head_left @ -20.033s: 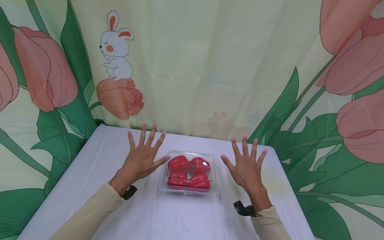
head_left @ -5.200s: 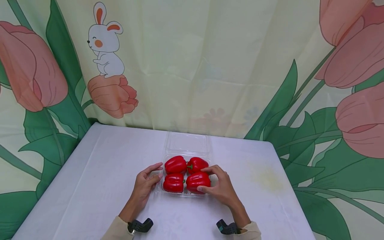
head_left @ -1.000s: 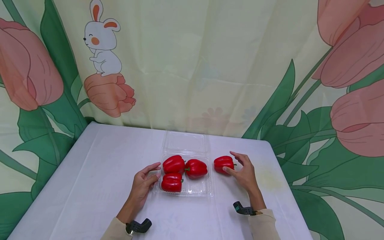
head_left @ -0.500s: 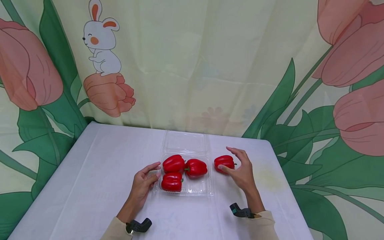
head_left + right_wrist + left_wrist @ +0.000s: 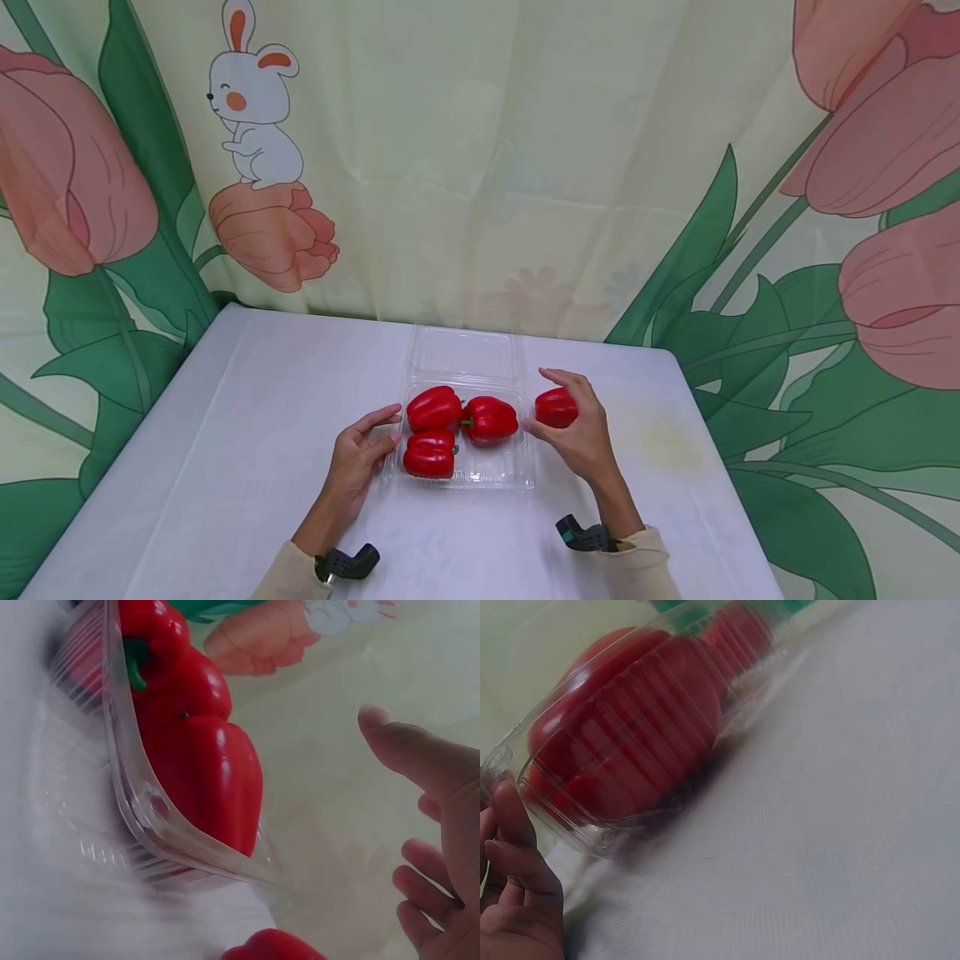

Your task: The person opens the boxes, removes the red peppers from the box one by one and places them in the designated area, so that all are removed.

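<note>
A clear plastic clamshell container (image 5: pixel 491 473) stands with its lid raised at the back. Inside lie 3 glossy red bell peppers (image 5: pixel 491 421); the front right corner of the container is bare. My left hand (image 5: pixel 352 458) pinches the container's left rim between thumb and fingers, as the left wrist view shows at its ribbed wall (image 5: pixel 641 735). Another red pepper (image 5: pixel 553 407) rests on the table right of the container, partly covered by my right hand. My right hand (image 5: pixel 583 433) holds nothing, fingers spread apart from the thumb, above the strip between that pepper and the container.
A white cloth covers the table (image 5: pixel 225 467). The transparent lid (image 5: pixel 465 354) leans back toward a printed curtain (image 5: pixel 450 167) hanging behind the table. Each wrist wears a black camera mount (image 5: pixel 348 563).
The right hand has let go of the pepper on the table and moved left toward the container's right rim. The left hand stays at the left rim, and the peppers keep their places.
</note>
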Action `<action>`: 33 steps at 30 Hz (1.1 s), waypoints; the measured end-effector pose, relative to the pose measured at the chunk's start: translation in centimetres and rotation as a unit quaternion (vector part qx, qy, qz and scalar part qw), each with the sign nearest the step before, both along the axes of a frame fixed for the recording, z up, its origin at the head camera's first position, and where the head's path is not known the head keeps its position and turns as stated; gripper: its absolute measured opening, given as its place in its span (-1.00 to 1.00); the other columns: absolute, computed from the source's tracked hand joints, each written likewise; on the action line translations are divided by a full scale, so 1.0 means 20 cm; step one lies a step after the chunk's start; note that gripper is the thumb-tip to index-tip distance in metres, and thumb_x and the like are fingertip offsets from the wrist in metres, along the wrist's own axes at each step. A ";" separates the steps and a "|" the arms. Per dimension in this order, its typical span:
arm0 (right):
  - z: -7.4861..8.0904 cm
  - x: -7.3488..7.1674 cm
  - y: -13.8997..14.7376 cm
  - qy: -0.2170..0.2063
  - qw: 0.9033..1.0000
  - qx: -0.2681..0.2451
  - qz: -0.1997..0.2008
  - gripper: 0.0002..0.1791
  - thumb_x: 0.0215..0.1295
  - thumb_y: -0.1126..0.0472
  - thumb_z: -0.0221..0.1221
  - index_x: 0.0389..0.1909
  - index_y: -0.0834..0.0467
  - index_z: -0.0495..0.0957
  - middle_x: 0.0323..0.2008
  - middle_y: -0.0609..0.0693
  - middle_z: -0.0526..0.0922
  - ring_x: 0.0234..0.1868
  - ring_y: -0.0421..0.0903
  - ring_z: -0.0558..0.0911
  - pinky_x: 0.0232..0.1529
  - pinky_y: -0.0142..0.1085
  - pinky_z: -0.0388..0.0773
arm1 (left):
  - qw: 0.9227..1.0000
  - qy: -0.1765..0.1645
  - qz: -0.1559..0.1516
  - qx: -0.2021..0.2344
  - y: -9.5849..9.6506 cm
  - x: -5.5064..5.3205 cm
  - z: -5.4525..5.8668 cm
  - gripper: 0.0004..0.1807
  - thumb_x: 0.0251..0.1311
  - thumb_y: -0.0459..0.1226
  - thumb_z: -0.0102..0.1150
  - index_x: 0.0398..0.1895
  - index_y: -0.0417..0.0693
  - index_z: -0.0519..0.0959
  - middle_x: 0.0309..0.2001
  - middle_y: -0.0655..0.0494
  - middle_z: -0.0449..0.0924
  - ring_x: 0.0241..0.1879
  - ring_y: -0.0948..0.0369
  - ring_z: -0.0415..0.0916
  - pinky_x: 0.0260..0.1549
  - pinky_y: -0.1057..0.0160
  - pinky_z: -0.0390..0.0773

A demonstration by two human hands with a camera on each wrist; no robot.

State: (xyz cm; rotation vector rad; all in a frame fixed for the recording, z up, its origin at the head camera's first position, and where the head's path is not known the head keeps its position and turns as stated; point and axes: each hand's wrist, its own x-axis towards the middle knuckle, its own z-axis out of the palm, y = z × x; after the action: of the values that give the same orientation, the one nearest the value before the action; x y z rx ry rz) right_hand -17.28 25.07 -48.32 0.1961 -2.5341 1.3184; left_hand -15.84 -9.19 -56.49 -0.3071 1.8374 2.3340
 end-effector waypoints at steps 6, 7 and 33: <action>-0.05 -0.01 -0.06 0.002 1.000 0.006 0.019 -0.01 -0.09 0.14 0.69 0.45 -0.14 0.50 0.44 0.04 0.48 0.47 0.12 0.43 0.18 0.30 0.64 | 1.000 0.000 0.001 0.000 0.00 0.00 0.00 -0.45 0.34 -0.27 0.44 0.39 0.09 0.59 0.28 0.06 0.60 -0.31 0.22 0.51 -0.32 0.45 0.58; -0.06 -0.01 -0.07 0.002 1.000 0.007 0.021 -0.02 -0.10 0.14 0.69 0.44 -0.15 0.50 0.43 0.04 0.49 0.47 0.12 0.43 0.18 0.30 0.63 | 1.000 0.000 0.001 0.001 0.00 0.00 -0.01 -0.45 0.34 -0.27 0.44 0.39 0.09 0.59 0.28 0.06 0.60 -0.31 0.22 0.51 -0.31 0.45 0.58; -0.19 -0.08 -0.24 -0.044 0.992 0.077 0.085 -0.02 -0.13 0.12 0.72 0.42 -0.19 0.53 0.34 -0.04 0.54 0.42 0.01 0.49 0.14 0.00 0.74 | 1.000 0.003 -0.001 0.007 0.00 0.00 -0.01 -0.41 0.30 -0.23 0.48 0.40 0.11 0.58 0.28 0.06 0.59 -0.33 0.22 0.53 -0.32 0.45 0.58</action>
State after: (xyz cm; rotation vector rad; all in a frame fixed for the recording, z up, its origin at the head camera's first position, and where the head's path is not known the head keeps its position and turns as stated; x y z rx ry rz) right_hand -18.90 20.24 -52.05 0.4020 -2.7480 1.2131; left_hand -15.90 -9.28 -56.60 -0.2962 1.8235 2.3467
